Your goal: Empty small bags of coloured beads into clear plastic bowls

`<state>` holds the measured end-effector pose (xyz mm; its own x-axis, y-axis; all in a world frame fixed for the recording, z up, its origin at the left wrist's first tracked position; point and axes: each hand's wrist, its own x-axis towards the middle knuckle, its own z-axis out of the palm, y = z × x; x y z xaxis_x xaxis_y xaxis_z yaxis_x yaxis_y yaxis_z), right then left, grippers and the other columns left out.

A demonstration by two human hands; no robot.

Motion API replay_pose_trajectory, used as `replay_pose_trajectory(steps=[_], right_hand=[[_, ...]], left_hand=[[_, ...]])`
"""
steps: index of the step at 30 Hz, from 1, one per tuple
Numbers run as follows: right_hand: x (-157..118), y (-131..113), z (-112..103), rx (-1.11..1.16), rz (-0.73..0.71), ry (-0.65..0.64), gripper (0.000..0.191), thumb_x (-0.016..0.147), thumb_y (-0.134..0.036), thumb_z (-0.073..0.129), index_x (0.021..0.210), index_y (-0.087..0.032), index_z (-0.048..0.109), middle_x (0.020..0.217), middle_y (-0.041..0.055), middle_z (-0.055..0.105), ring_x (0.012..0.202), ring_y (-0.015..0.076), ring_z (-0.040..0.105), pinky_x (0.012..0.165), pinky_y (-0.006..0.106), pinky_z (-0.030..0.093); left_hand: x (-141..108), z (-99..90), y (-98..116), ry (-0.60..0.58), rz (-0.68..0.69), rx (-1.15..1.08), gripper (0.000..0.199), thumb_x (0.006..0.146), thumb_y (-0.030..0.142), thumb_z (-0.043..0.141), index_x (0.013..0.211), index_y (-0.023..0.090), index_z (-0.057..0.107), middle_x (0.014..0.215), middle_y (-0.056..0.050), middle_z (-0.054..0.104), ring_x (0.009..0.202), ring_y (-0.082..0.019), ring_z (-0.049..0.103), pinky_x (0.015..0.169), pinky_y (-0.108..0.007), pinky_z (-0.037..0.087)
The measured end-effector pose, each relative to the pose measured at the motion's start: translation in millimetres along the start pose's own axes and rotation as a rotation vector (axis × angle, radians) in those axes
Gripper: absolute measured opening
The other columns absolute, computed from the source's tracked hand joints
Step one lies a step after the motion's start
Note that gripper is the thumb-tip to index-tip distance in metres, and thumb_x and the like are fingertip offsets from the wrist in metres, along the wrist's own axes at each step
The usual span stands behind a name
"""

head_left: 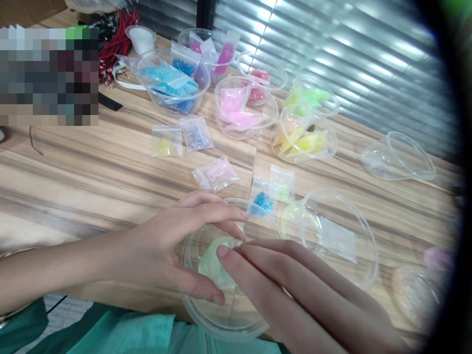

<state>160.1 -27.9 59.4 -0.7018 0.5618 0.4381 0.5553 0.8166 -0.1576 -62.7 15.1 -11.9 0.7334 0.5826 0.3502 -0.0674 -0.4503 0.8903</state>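
Note:
My left hand curls around the left rim of a clear plastic bowl at the near table edge, thumb on its wall. My right hand reaches over the bowl, fingertips together above a pale green bag inside it; whether they pinch the bag I cannot tell. A second clear bowl lies tipped on its side just right, with a small clear bag in it.
Small bags of blue, green, pink, yellow and purple beads lie on the wooden table. Behind stand bowls of blue, pink and yellow bags. An empty bowl lies right.

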Motion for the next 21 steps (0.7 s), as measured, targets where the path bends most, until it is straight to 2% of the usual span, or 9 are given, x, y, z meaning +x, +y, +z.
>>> replay_pose_trajectory(steps=[2,7,12,14,17,21], right_hand=[[2,-3,-2,-0.041,-0.048,0.044,0.016,0.098,-0.019,0.059,0.099,-0.021,0.075,0.087,-0.0001,0.075,0.076,0.0138,0.072,0.071,0.019,0.063],[7,-21,-4,-0.113,0.08,0.006,0.015,0.097,-0.016,0.061,0.097,-0.02,0.075,0.083,0.0009,0.075,0.079,0.0155,0.073,0.073,0.022,0.065],[10,-26,-6,-0.117,0.116,-0.007,0.016,0.096,-0.015,0.061,0.092,-0.019,0.077,0.078,0.0015,0.075,0.076,0.0169,0.075,0.067,0.022,0.065],[10,-24,-7,-0.115,0.082,-0.021,0.018,0.097,-0.016,0.059,0.094,-0.02,0.077,0.08,0.0007,0.076,0.077,0.0166,0.075,0.067,0.021,0.065],[6,-19,-8,-0.113,-0.019,0.005,0.021,0.1,-0.017,0.057,0.098,-0.022,0.077,0.087,-0.0013,0.078,0.083,0.0144,0.075,0.076,0.021,0.066],[1,-13,-7,-0.116,-0.107,0.067,0.018,0.099,-0.017,0.059,0.099,-0.02,0.077,0.094,-0.0006,0.079,0.093,0.0149,0.075,0.085,0.022,0.064]], left_hand=[[1,0.7,-1,0.021,0.018,-0.009,0.085,0.079,0.03,0.08,0.151,0.035,0.035,0.126,0.0,0.069,0.129,-0.027,0.051,0.103,-0.041,0.047],[1,0.2,-3,0.001,0.024,-0.045,0.081,0.082,0.049,0.076,0.152,0.035,0.036,0.125,-0.002,0.069,0.126,-0.029,0.052,0.101,-0.044,0.048],[1,0.0,-1,-0.003,-0.008,-0.048,0.076,0.084,0.051,0.075,0.15,0.035,0.039,0.124,-0.002,0.069,0.127,-0.03,0.05,0.103,-0.045,0.046],[0,0.8,-1,-0.001,-0.02,-0.07,0.073,0.086,0.053,0.071,0.15,0.037,0.039,0.124,-0.002,0.069,0.126,-0.03,0.051,0.103,-0.047,0.047],[-2,2.1,-2,0.007,-0.041,-0.125,0.066,0.089,0.057,0.063,0.149,0.04,0.041,0.124,-0.001,0.069,0.125,-0.03,0.051,0.103,-0.047,0.047],[-3,1.1,-4,0.0,-0.082,-0.122,0.062,0.091,0.052,0.063,0.149,0.041,0.041,0.127,0.002,0.068,0.127,-0.027,0.048,0.105,-0.043,0.045]])
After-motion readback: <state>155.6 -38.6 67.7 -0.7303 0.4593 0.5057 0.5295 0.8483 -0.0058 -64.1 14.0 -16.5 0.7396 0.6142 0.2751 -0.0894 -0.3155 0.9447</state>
